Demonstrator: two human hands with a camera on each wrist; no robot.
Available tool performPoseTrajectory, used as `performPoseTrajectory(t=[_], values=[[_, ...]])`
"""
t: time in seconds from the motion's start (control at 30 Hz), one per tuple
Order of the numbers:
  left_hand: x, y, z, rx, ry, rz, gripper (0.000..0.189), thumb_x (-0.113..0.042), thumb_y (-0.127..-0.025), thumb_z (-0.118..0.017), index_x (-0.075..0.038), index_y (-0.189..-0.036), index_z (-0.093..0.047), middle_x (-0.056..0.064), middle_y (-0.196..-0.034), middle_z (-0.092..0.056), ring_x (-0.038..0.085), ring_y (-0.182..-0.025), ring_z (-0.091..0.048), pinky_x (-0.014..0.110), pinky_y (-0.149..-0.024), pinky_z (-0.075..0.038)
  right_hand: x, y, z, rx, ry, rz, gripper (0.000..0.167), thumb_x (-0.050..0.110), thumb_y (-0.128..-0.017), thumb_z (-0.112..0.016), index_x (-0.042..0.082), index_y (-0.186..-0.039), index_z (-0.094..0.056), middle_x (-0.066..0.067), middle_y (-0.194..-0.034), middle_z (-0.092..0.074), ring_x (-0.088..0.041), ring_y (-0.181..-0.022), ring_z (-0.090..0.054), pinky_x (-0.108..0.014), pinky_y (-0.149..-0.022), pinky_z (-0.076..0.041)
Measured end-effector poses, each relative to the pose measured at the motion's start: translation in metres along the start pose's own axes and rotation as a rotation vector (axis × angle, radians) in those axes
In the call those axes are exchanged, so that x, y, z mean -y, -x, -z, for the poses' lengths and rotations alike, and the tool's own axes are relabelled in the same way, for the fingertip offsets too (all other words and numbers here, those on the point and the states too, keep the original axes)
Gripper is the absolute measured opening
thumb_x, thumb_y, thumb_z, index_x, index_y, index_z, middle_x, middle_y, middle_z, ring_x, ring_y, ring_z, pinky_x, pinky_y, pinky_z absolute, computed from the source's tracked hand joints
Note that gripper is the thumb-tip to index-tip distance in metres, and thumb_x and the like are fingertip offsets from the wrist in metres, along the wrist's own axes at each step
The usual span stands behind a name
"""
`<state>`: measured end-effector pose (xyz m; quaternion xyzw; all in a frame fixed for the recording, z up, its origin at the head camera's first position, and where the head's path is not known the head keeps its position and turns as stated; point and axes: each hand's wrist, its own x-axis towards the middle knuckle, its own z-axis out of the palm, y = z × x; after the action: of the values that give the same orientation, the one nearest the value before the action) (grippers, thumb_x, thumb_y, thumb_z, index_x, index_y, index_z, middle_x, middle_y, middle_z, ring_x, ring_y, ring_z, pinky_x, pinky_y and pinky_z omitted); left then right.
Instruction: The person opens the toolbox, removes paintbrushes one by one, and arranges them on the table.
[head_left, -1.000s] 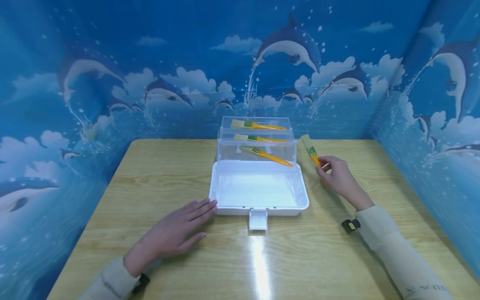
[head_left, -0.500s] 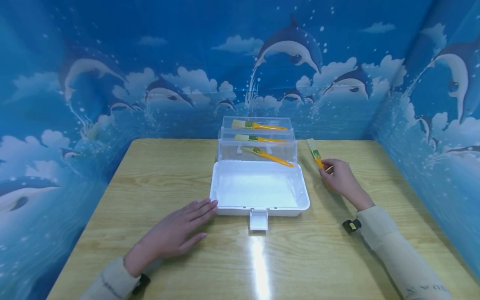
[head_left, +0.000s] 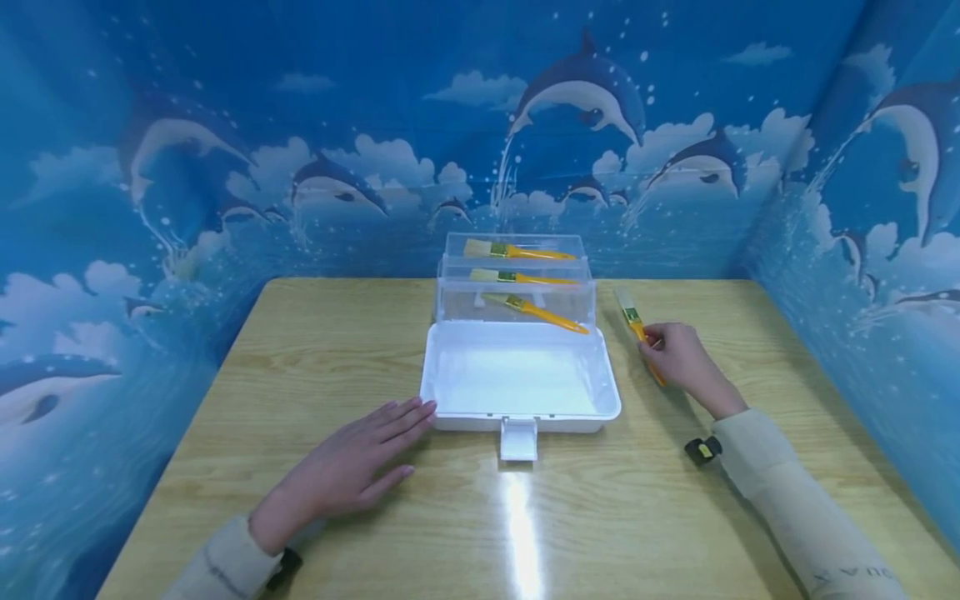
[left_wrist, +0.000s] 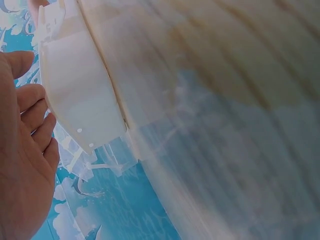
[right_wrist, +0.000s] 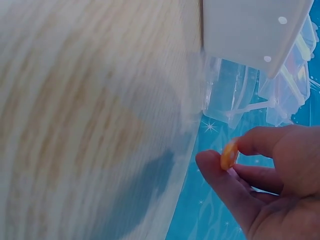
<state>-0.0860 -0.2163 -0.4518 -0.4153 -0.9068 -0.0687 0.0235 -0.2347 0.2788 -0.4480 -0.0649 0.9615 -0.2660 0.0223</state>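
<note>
My right hand (head_left: 681,360) pinches the orange handle of a paintbrush (head_left: 636,323) between thumb and fingers, to the right of a white toolbox (head_left: 429,367). In the right wrist view the end of the paintbrush handle (right_wrist: 229,156) shows between thumb and fingertip. My left hand (head_left: 348,462) lies with fingers extended, its fingertips touching the front left corner of the box. The left wrist view shows that hand (left_wrist: 25,145) beside the box's side wall (left_wrist: 80,80). Three more brushes lie in the clear raised trays: a top brush (head_left: 517,251), a middle brush (head_left: 521,277) and a lower brush (head_left: 536,313).
The toolbox's clear tiers (head_left: 442,300) stand raised at the back, and its white latch (head_left: 518,440) hangs down at the front. A wooden table (head_left: 315,358) carries it all. A blue dolphin-printed curtain (head_left: 420,108) encloses the table's back and sides.
The right hand has moved slightly down and to the right with the paintbrush, which has shifted away from the toolbox. The left hand and the box have stayed in place.
</note>
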Motion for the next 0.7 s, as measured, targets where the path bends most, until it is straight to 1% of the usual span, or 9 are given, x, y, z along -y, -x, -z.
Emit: performPoseTrajectory(t=[0.17, 0.33, 0.43, 0.63, 0.7], values=[[0.0013, 0.0004, -0.0013, -0.04, -0.022, -0.025, 0.063, -0.038, -0.107, -0.049, -0.011, -0.16, -0.031, 0.0, -0.169, -0.021, 0.02, -0.155, -0.025, 0.023, -0.129, 0.001, -0.0009, -0.0007, -0.0011, 0.027, -0.003, -0.021, 0.04, 0.007, -0.098, -0.059, -0.02, -0.127, -0.057, -0.032, -0.107, -0.068, -0.028, -0.082, -0.068, -0.03, -0.059, -0.059], [0.0011, 0.0004, -0.0016, -0.062, -0.028, -0.035, 0.063, -0.038, -0.106, -0.051, -0.011, -0.16, -0.032, 0.001, -0.169, -0.023, 0.02, -0.154, -0.026, 0.024, -0.129, -0.001, -0.002, -0.0014, -0.0025, 0.065, 0.0, -0.042, 0.04, 0.007, -0.099, -0.059, -0.021, -0.127, -0.056, -0.031, -0.106, -0.068, -0.027, -0.081, -0.067, -0.032, -0.064, -0.06], [0.0007, 0.0001, -0.002, -0.067, -0.025, -0.036, 0.063, -0.036, -0.106, -0.052, -0.011, -0.16, -0.032, 0.001, -0.169, -0.024, 0.02, -0.154, -0.027, 0.024, -0.129, -0.001, -0.0023, -0.002, -0.0033, 0.078, 0.013, -0.047, 0.04, 0.008, -0.099, -0.058, -0.022, -0.126, -0.057, -0.031, -0.106, -0.068, -0.028, -0.083, -0.067, -0.035, -0.068, -0.06], [-0.0003, -0.0006, -0.0014, -0.023, -0.009, -0.016, 0.064, -0.037, -0.106, -0.052, -0.013, -0.161, -0.029, -0.001, -0.17, -0.02, 0.02, -0.155, -0.025, 0.022, -0.128, 0.003, -0.0025, -0.0034, -0.0038, 0.095, 0.032, -0.039, 0.04, 0.009, -0.099, -0.058, -0.022, -0.125, -0.058, -0.033, -0.108, -0.067, -0.036, -0.094, -0.066, -0.049, -0.082, -0.06], [-0.0001, -0.0004, -0.0012, -0.009, -0.006, -0.007, 0.064, -0.037, -0.106, -0.051, -0.014, -0.161, -0.028, -0.002, -0.17, -0.019, 0.019, -0.155, -0.023, 0.021, -0.128, 0.004, -0.0022, -0.0038, -0.004, 0.102, 0.032, -0.035, 0.04, 0.009, -0.099, -0.058, -0.022, -0.124, -0.058, -0.033, -0.108, -0.067, -0.037, -0.095, -0.066, -0.052, -0.084, -0.06]])
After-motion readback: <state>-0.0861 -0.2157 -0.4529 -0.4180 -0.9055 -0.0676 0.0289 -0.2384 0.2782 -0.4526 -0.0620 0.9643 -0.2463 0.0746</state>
